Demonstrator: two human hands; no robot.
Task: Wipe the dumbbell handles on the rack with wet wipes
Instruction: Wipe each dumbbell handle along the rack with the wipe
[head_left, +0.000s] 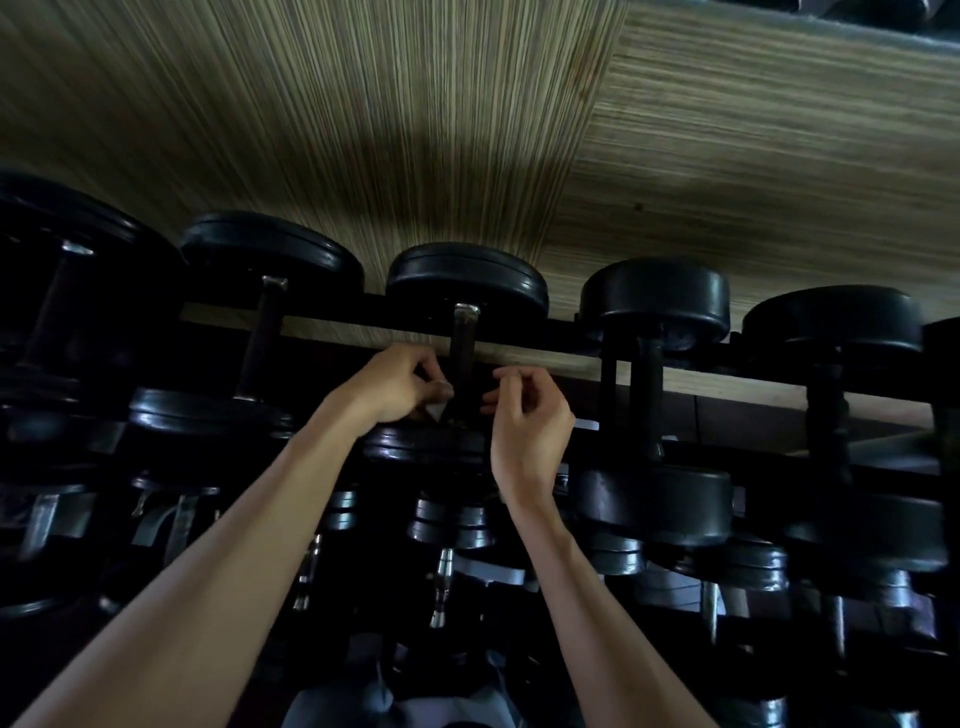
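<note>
The rack (550, 332) is the one holder here, a dark frame of rails filled with black dumbbells on several tiers. Its top tier carries five of them side by side, each lying across the rails with one head toward the wall and one toward the person. The middle dumbbell (466, 278) serves as the landmark: its handle (464, 345) runs from the far head down toward the near head (423, 447).

The left hand (396, 387) is just left of that handle, fingers curled, pinching a small pale wipe (435, 410) right beside the bar near its lower end; whether the wipe touches the metal cannot be told. The right hand (527, 421) is just right of the handle, fingers loosely curled with the thumb and forefinger drawn near each other; it seems to hold nothing, and does not appear to touch the bar.

Left of the middle dumbbell sit two larger ones (270, 247), right of it two more (654, 293). Below it, lower tiers hold smaller dumbbells (447, 525) with bright chrome handles, much of it lost in shadow.

Behind the rack rises a wall (363, 104) of streaked wood-grain panels, the grain vertical above the middle dumbbell and horizontal farther right. A strip of the same panel shows between the top rails.
</note>
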